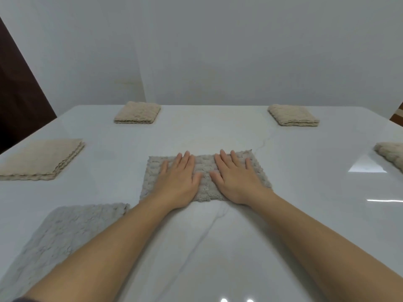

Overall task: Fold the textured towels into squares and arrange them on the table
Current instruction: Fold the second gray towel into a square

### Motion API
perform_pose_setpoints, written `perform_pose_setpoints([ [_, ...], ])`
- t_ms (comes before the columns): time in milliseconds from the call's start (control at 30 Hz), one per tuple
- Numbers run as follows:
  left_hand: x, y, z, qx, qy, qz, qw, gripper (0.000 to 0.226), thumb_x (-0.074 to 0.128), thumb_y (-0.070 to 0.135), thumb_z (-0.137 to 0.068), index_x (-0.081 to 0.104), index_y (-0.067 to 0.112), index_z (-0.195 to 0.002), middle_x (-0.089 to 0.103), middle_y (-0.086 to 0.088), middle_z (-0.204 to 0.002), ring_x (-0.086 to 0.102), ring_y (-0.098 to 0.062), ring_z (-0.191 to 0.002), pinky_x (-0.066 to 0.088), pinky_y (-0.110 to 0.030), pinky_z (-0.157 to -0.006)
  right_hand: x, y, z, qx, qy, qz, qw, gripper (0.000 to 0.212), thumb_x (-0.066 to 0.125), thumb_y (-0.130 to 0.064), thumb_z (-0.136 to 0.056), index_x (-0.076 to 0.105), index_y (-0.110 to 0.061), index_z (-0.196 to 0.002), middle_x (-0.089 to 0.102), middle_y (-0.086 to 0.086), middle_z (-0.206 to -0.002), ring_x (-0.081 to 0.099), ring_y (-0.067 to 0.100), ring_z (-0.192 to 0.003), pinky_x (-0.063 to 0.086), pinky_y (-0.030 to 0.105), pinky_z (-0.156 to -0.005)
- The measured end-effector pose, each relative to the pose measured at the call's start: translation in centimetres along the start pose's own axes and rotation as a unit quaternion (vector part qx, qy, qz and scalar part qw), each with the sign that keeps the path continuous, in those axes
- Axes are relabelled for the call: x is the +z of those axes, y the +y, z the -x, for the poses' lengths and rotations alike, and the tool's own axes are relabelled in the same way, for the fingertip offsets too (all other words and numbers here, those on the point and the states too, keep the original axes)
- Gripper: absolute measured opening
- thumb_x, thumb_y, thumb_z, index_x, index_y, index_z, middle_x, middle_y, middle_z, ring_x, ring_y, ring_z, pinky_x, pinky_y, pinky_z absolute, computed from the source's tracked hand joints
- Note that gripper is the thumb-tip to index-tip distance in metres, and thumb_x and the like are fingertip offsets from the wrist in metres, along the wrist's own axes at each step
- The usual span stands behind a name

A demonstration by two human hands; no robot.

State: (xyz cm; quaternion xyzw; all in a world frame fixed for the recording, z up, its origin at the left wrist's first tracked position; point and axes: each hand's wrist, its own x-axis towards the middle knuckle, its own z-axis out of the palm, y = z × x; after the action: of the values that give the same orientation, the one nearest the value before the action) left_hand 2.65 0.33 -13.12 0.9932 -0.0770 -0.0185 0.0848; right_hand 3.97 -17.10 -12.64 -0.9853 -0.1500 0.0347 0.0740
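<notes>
A grey textured towel (205, 171), folded into a rectangle, lies flat in the middle of the white table (218, 131). My left hand (178, 179) presses flat on its left half with straight fingers. My right hand (236, 179) presses flat on its right half the same way. A larger grey towel (54, 240) lies spread out at the near left. Beige folded squares sit at the far left (137, 113), the far right (293, 115) and the left edge (41, 160). Another folded towel (391, 153) is cut off at the right edge.
A grey wall rises right behind the table's far edge. A dark brown panel (19, 94) stands at the left. A bit of wooden furniture (398, 118) shows at the far right. Bare tabletop lies between the towels and in front of me.
</notes>
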Motion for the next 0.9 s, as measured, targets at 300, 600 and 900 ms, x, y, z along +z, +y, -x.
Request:
perform_pose_setpoints([
  [300, -1.3, -2.7, 0.5, -0.126, -0.024, -0.022, 0.992, 0.068, 0.006, 0.053, -0.098, -0.005, 0.015, -0.153, -0.011, -0.002, -0.161, -0.010, -0.019, -0.148, -0.007, -0.048, -0.118, -0.6, 3.1, 0.6, 0.076, -0.007, 0.018, 0.997, 0.063, 0.010, -0.046, -0.101, -0.002, -0.015, -0.155, -0.008, 0.001, -0.163, -0.009, 0.017, -0.149, -0.005, 0.054, -0.117],
  [600, -6.4, -4.1, 1.1, -0.283, 0.009, 0.107, 0.953, 0.021, 0.054, 0.022, -0.088, 0.049, 0.002, -0.094, 0.058, -0.011, -0.093, 0.055, -0.026, -0.078, 0.047, -0.032, -0.066, -2.3, -1.4, -0.1, 0.019, 0.027, 0.038, 0.999, 0.062, 0.013, -0.042, -0.102, -0.001, -0.011, -0.154, -0.006, 0.005, -0.163, -0.008, 0.022, -0.149, -0.008, 0.056, -0.116],
  [900, -7.0, -5.1, 1.3, -0.329, -0.071, 0.401, 0.852, 0.022, 0.070, 0.020, -0.084, 0.053, 0.007, -0.082, 0.057, -0.011, -0.081, 0.056, -0.024, -0.067, 0.051, -0.032, -0.066, -0.2, -2.5, -0.4, 0.004, -0.008, 0.012, 1.000, 0.065, 0.013, -0.049, -0.101, -0.002, -0.015, -0.155, -0.009, 0.003, -0.162, -0.012, 0.022, -0.149, -0.009, 0.054, -0.117],
])
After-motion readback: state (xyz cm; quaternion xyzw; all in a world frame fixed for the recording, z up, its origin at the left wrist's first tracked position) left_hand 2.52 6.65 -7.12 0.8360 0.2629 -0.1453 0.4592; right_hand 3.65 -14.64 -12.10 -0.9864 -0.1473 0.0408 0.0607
